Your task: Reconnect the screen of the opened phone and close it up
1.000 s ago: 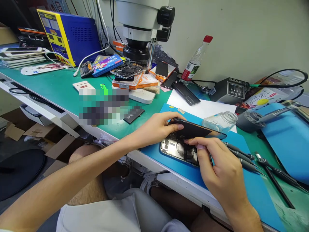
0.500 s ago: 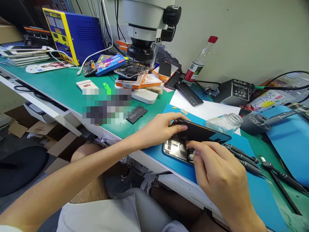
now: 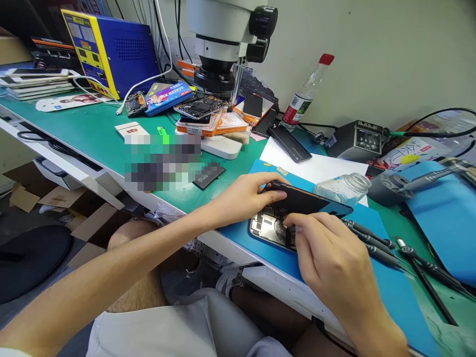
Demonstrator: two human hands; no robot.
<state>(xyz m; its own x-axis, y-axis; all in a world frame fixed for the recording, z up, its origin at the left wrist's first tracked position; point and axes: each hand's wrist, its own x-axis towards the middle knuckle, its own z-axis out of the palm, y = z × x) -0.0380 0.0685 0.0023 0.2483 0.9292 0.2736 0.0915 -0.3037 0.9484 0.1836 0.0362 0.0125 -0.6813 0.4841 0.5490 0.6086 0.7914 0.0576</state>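
Note:
An opened smartphone lies on a blue mat [image 3: 238,233], its silvery inner parts showing in the phone body [image 3: 268,227]. My left hand [image 3: 247,197] pinches the left end of the phone's dark screen [image 3: 303,201], thumb on the near face, and keeps it tilted up along the body's far edge. Over the right part of the body, my right hand [image 3: 332,253] has its fingers curled together, with the index fingertip down at the inner parts. Whatever those fingers may hold is hidden. Just behind the raised screen a clear glass jar [image 3: 344,187] lies tilted.
Several screwdrivers [image 3: 377,243] lie right of my right hand, near tweezers [image 3: 435,270]. A microscope [image 3: 219,44] stands at the back among boxes and phone parts. A black battery [image 3: 208,176] lies left of the mat. A bottle [image 3: 303,96] leans near the wall.
My right index fingertip has shifted slightly left over the phone's inner parts. The left hand still holds the screen tilted up. The whole view has moved a little.

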